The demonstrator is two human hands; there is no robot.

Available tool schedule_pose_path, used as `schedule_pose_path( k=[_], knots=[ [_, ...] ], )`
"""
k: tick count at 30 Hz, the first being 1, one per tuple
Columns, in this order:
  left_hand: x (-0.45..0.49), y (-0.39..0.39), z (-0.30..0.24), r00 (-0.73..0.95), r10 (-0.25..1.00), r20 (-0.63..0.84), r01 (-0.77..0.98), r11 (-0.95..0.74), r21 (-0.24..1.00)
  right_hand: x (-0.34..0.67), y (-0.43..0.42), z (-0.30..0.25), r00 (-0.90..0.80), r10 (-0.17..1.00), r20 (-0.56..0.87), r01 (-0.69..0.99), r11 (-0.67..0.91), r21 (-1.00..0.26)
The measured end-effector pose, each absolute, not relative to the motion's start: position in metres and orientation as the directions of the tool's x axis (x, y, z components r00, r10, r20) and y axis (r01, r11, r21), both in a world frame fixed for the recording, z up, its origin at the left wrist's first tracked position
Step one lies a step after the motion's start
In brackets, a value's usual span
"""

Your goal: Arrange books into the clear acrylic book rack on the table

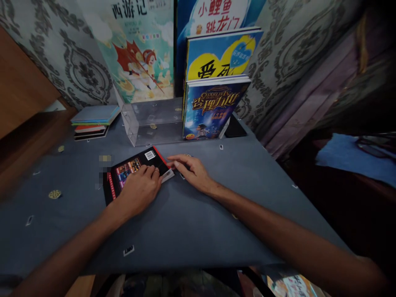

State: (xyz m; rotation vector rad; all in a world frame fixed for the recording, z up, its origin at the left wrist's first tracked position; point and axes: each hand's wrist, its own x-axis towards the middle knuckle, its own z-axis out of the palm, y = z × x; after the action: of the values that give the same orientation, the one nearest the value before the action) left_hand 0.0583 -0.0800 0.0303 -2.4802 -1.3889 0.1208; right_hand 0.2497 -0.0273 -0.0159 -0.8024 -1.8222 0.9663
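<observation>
A black book with a red edge [133, 173] lies at an angle on the grey tabletop [198, 214], with a small white barcode label near its far corner. My left hand [139, 190] presses down on its near part, fingers spread across the cover. My right hand [192, 173] reaches in from the right, and its fingertips touch the book's red edge. A white slip [167, 176] sticks out from under that edge, next to my right fingers. The book's left corner is partly blurred out.
Behind the book stand a clear acrylic display rack [151, 121] and upright picture books [216, 84]. A stack of flat notebooks [94, 121] sits at the back left. Small labels and round patches dot the tabletop. Patterned wall panels rise behind, and the table edge runs along the front.
</observation>
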Motion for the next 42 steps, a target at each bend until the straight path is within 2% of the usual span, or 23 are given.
schedule_pose_path(
  k=[8, 16, 22, 28, 35, 42],
  knots=[
    [0.055, -0.08, 0.021, 0.538, 0.833, 0.131, 0.827, -0.491, -0.274, 0.25, -0.031, -0.013, -0.423, 0.812, 0.403, 0.205, 0.519, -0.83],
    [0.058, -0.082, 0.026, 0.512, 0.854, 0.091, 0.84, -0.476, -0.26, 0.248, -0.032, -0.011, -0.44, 0.794, 0.42, 0.269, 0.563, -0.782],
    [0.058, -0.082, 0.03, 0.531, 0.844, 0.073, 0.827, -0.498, -0.261, 0.248, -0.029, -0.01, -0.416, 0.831, 0.369, 0.207, 0.482, -0.851],
    [0.058, -0.082, 0.032, 0.527, 0.849, 0.04, 0.822, -0.498, -0.278, 0.248, -0.029, -0.013, -0.405, 0.828, 0.388, 0.148, 0.478, -0.866],
    [0.058, -0.082, 0.036, 0.518, 0.854, 0.048, 0.83, -0.488, -0.271, 0.248, -0.03, -0.016, -0.425, 0.837, 0.346, 0.072, 0.412, -0.908],
    [0.058, -0.081, 0.037, 0.533, 0.845, 0.047, 0.822, -0.504, -0.267, 0.248, -0.028, -0.017, -0.439, 0.827, 0.351, 0.063, 0.418, -0.906]
  ],
)
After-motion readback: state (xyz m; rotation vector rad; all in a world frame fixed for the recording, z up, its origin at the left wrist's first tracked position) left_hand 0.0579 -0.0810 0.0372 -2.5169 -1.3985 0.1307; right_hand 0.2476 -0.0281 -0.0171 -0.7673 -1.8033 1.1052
